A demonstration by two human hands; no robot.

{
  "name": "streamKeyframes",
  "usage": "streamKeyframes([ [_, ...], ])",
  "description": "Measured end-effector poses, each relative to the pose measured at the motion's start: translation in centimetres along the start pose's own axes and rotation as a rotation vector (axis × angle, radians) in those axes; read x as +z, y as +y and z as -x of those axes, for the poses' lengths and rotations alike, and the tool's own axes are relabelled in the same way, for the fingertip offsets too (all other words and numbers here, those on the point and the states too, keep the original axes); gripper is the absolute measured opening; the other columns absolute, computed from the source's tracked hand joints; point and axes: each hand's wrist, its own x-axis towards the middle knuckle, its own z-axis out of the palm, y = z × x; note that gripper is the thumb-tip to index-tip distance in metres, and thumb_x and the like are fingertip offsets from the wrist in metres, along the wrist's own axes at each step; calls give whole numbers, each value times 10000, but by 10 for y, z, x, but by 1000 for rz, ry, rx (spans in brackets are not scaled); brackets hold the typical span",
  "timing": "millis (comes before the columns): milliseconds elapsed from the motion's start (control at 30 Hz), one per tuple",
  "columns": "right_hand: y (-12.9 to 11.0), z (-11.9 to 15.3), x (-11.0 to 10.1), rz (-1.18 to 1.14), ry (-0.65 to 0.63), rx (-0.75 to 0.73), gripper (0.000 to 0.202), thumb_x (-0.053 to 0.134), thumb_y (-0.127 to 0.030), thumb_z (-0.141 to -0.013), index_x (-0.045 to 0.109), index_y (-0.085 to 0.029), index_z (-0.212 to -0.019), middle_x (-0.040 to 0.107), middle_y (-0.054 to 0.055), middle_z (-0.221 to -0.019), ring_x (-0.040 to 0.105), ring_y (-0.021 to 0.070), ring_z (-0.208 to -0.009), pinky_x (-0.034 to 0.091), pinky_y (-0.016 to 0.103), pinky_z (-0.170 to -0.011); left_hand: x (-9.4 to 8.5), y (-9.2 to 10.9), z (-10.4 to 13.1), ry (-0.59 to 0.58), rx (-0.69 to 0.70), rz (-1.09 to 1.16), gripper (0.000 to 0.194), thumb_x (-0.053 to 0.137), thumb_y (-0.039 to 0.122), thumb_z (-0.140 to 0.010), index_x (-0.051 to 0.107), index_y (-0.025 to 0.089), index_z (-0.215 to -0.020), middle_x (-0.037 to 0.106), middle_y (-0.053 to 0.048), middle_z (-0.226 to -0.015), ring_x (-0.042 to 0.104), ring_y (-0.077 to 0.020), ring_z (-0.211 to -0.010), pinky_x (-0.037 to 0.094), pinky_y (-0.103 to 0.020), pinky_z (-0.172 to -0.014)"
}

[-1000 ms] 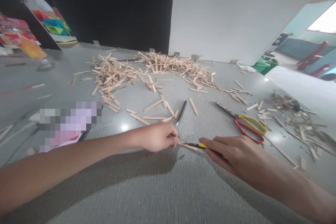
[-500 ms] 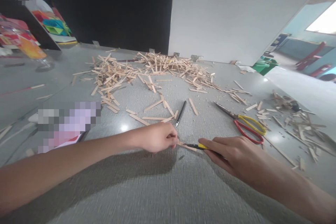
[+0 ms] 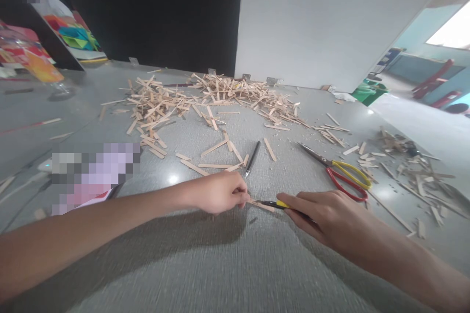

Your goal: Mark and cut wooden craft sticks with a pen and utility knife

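On a grey tabletop [image 3: 235, 274] strewn with loose wooden sticks [image 3: 157, 100], the head view shows the left hand [image 3: 222, 193] pinching a slim stick [image 3: 268, 208] between both hands, the right hand [image 3: 323, 210] gripping a yellow-and-black tool [image 3: 282, 204] with its dark tip at that stick.

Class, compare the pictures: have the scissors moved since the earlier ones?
No: judged against the white panel, the scissors lie in the same spot, shifted neither way.

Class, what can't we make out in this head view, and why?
In the head view:
Left end of the wooden stick: hidden by the left hand.
Grip of the black-and-yellow tool: mostly covered by the right hand.
Face of the purple item: pixelated.
Any print on the bottle: too blurred.
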Motion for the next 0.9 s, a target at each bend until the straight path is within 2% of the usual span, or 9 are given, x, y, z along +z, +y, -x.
streamKeyframes([
  [100, -2, -1, -2, 49, 2, -33, 242, 394, -240, -1133, 633, -209, -1155, 655, -14, -775, 656, 161, -634, 321, 338, -557, 0, 0, 0, 7, 0, 3, 288, 536, 397, -985, 628, 199, -799, 504, 39, -583, 501, -118, -420, 367, -204, -381],
  [200, -5, 0, 0, 205, 6, -82, 244, 368, -192, -1123, 606, -213, -1074, 623, -18, -728, 624, 178, -550, 260, 354, -512, 1, 0, 0, 13, 7, 7, 279, 530, 374, -983, 624, 199, -787, 500, 42, -574, 501, -119, -418, 371, -203, -382],
  [400, -9, -4, 12, 482, -19, -84, 147, 541, -275, -1079, 575, -210, -952, 626, -8, -667, 663, 238, -516, 201, 380, -495, 2, 1, -1, 30, 42, 16, 302, 522, 363, -985, 599, 198, -744, 492, 44, -542, 519, -125, -408, 371, -205, -381],
  [500, -16, -15, 3, 547, -98, -104, 113, 577, -133, -1010, 622, -194, -926, 654, 11, -651, 652, 224, -486, 145, 385, -471, 2, -1, -1, 17, 72, 36, 295, 527, 348, -977, 588, 198, -730, 487, 49, -505, 529, -127, -400, 378, -200, -392],
  [567, -20, -22, -3, 571, -159, -136, 182, 587, -27, -932, 642, -192, -880, 690, 31, -682, 639, 204, -474, 128, 389, -455, 2, -2, -2, 2, 87, 55, 302, 524, 346, -980, 585, 197, -725, 504, 46, -485, 547, -130, -404, 398, -199, -409],
  [633, -19, -23, -3, 571, -180, -160, 206, 594, 4, -905, 644, -191, -862, 711, 38, -708, 630, 187, -470, 134, 387, -447, 2, -3, -2, -12, 93, 76, 314, 512, 346, -990, 584, 194, -726, 535, 35, -479, 555, -131, -404, 409, -199, -418],
  [800, -9, -10, 15, 553, -33, -87, 110, 583, -226, -1046, 599, -195, -942, 668, 8, -662, 664, 212, -500, 211, 361, -468, 5, -4, -5, -12, 86, 117, 340, 525, 353, -995, 557, 193, -697, 543, 35, -487, 551, -125, -395, 427, -202, -412],
  [833, -10, -10, 15, 552, -30, -78, 96, 596, -206, -1032, 594, -193, -937, 667, 7, -663, 668, 212, -501, 219, 360, -471, 5, -4, -5, -4, 85, 120, 340, 534, 356, -989, 552, 192, -692, 541, 36, -494, 549, -125, -393, 422, -201, -403],
  [900, -16, -12, 10, 552, -85, -60, 130, 629, -62, -939, 601, -187, -920, 681, 10, -673, 680, 209, -504, 210, 361, -467, 7, -4, -5, 12, 88, 123, 340, 535, 363, -985, 556, 190, -694, 542, 33, -505, 550, -126, -395, 416, -199, -392],
])
